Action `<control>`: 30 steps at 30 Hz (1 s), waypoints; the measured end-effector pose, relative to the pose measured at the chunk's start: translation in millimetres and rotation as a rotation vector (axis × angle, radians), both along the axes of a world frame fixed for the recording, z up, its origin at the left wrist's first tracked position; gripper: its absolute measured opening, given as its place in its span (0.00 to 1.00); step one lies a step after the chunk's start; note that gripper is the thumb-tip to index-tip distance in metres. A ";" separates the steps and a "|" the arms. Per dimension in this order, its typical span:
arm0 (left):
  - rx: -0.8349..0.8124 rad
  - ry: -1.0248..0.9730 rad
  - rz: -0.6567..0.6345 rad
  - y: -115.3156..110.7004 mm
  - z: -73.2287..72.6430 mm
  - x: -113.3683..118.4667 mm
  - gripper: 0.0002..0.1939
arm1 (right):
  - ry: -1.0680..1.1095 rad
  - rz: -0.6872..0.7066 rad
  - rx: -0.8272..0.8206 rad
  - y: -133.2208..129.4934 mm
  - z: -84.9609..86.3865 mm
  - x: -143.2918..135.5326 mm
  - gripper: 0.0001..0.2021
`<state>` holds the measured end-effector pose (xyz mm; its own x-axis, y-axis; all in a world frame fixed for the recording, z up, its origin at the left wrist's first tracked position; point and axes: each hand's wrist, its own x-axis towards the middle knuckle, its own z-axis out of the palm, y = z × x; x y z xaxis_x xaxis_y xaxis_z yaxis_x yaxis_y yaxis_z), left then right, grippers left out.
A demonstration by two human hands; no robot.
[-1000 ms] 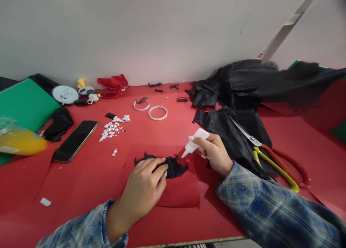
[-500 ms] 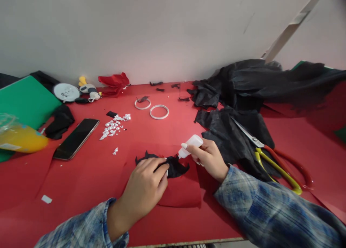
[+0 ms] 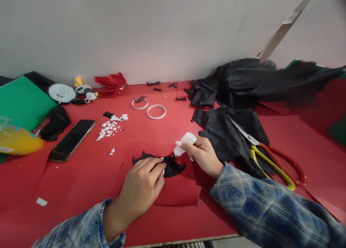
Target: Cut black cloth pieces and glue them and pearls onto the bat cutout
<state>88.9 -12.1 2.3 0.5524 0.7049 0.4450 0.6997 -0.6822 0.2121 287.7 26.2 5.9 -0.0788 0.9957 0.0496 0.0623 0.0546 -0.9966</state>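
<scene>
My left hand [image 3: 144, 179] presses a jagged black cloth piece [image 3: 173, 167] with its fingers together, covering much of it. The cloth lies on a red fabric piece [image 3: 178, 194] near the table's front. In my right hand [image 3: 204, 155] is a small white squeeze bottle [image 3: 186, 141], tilted with its nozzle down at the upper edge of the black cloth. Whether anything comes out of the nozzle cannot be seen.
Beyond my hands lie two white rings [image 3: 156, 111] and a heap of white beads [image 3: 108, 128]. To the left are a phone [image 3: 72, 140] and an orange drink [image 3: 21, 140]. Scissors [image 3: 254, 140] rest on black fabric [image 3: 227, 132] at right.
The whole view has shifted slightly, with things appearing a little further left. My right hand still holds the bottle at the black cloth, its nozzle slightly higher along the edge.
</scene>
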 end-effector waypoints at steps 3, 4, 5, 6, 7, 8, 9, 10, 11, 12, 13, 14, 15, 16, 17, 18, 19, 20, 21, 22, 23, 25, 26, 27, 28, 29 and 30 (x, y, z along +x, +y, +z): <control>-0.003 -0.001 0.002 -0.3 0.3 0.1 0.11 | -0.007 -0.014 0.040 0.5 2.4 0.3 0.18; -0.004 -0.002 0.003 -0.5 0.4 0.1 0.11 | -0.007 -0.016 0.051 0.7 3.1 0.5 0.18; -0.006 -0.002 0.004 -0.6 0.4 0.1 0.11 | -0.006 -0.020 0.062 0.8 3.6 0.8 0.17; -0.007 -0.002 0.005 -0.7 0.5 0.1 0.11 | -0.006 -0.024 0.073 0.8 3.9 1.1 0.16; -0.008 -0.002 0.005 -0.7 0.5 0.1 0.11 | -0.009 -0.025 0.084 0.7 3.9 1.5 0.16; -0.008 -0.001 0.005 -0.6 0.4 0.1 0.11 | -0.014 -0.025 0.092 0.5 3.8 1.9 0.16; -0.008 0.000 0.006 -0.4 0.3 0.1 0.11 | -0.022 -0.020 0.098 0.2 3.4 2.3 0.16; -0.007 0.000 0.006 -0.2 0.3 0.2 0.11 | -0.030 -0.017 0.103 -0.2 2.8 2.7 0.16; -0.008 -0.001 0.007 0.0 0.2 0.3 0.11 | -0.038 -0.016 0.110 -0.5 2.0 3.2 0.15; -0.007 -0.001 0.008 0.2 0.2 0.3 0.11 | -0.047 -0.017 0.118 -0.8 1.1 3.7 0.15; -0.008 -0.001 0.010 0.4 0.2 0.3 0.11 | -0.060 -0.017 0.127 -1.0 0.2 4.3 0.14; -0.010 -0.001 0.013 0.4 0.3 0.3 0.11 | -0.077 -0.018 0.135 -1.1 -0.7 4.9 0.14; -0.013 0.001 0.013 0.4 0.3 0.3 0.12 | -0.098 -0.021 0.144 -1.1 -1.4 5.5 0.14; -0.015 0.002 0.014 0.3 0.3 0.2 0.12 | -0.121 -0.026 0.153 -0.9 -2.1 6.0 0.13; -0.015 0.003 0.013 0.2 0.2 0.1 0.12 | -0.143 -0.036 0.162 -0.8 -2.5 6.4 0.13; -0.013 0.002 0.012 0.2 0.0 0.1 0.12 | -0.159 -0.047 0.171 -0.7 -2.8 6.6 0.13; -0.011 0.001 0.012 0.1 -0.3 0.0 0.12 | -0.168 -0.055 0.178 -0.7 -3.0 6.6 0.13; -0.008 -0.001 0.011 0.1 -0.7 0.0 0.12 | -0.172 -0.057 0.180 -0.8 -3.0 6.4 0.13; -0.005 -0.002 0.011 0.1 -1.1 -0.1 0.12 | -0.175 -0.053 0.180 -1.0 -3.0 6.0 0.13; 0.000 -0.004 0.010 0.2 -1.4 -0.1 0.12 | -0.180 -0.046 0.178 -1.2 -2.9 5.6 0.13; 0.001 -0.003 0.008 0.2 -1.5 -0.1 0.12 | -0.185 -0.039 0.177 -1.5 -2.8 5.2 0.13; -0.004 0.002 0.004 0.2 -1.5 -0.1 0.12 | -0.192 -0.036 0.180 -1.9 -2.5 4.8 0.13; -0.006 0.003 0.003 0.1 -1.3 0.0 0.12 | -0.191 -0.042 0.184 -2.1 -2.4 4.8 0.13; -0.010 0.004 0.002 0.0 -1.1 -0.1 0.12 | -0.189 -0.046 0.187 -2.2 -2.3 4.9 0.13; -0.015 0.005 0.003 -0.1 -0.8 -0.1 0.12 | -0.189 -0.047 0.188 -2.4 -2.0 5.0 0.13; -0.021 0.006 0.003 -0.2 -0.6 -0.1 0.12 | -0.192 -0.051 0.190 -2.4 -1.6 5.2 0.13; -0.028 0.007 0.003 -0.3 -0.3 -0.2 0.12 | -0.195 -0.066 0.194 -2.4 -0.9 5.5 0.13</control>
